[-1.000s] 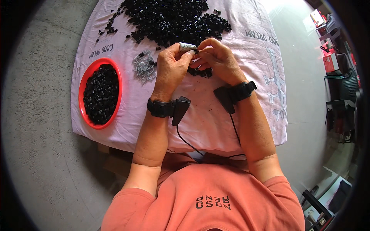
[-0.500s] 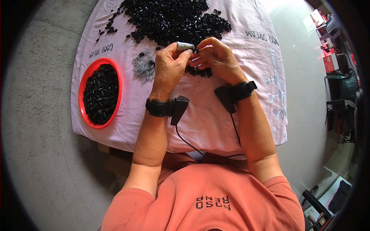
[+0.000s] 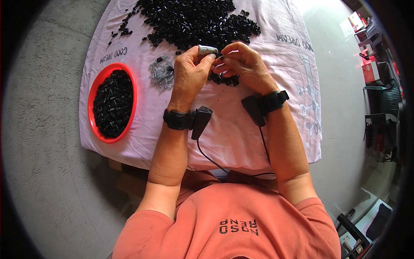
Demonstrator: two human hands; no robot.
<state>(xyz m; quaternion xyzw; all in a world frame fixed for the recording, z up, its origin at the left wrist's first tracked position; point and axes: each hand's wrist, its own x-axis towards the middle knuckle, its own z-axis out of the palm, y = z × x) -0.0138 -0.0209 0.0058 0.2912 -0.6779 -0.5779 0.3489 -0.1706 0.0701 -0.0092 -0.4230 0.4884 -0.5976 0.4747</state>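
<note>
My left hand [image 3: 188,75] pinches a small grey metal cylinder [image 3: 207,49] between thumb and fingers, held above the cloth. My right hand [image 3: 243,64] meets it from the right, fingertips closed on a tiny black piece at the cylinder's end. Below the two hands lies a small cluster of black parts [image 3: 224,79]. A large heap of small black plastic parts [image 3: 194,19] spreads just beyond the hands. A little pile of grey metal springs [image 3: 160,73] lies left of my left hand.
A red round bowl [image 3: 98,84] filled with black parts sits at the left of the white cloth [image 3: 241,129] covering the table. Both wrists carry black bands with cabled devices. Grey concrete floor surrounds the table; red and dark furniture stands at the far right.
Both hands stay at the same spot; the fingers have shifted slightly around the grey cylinder.
</note>
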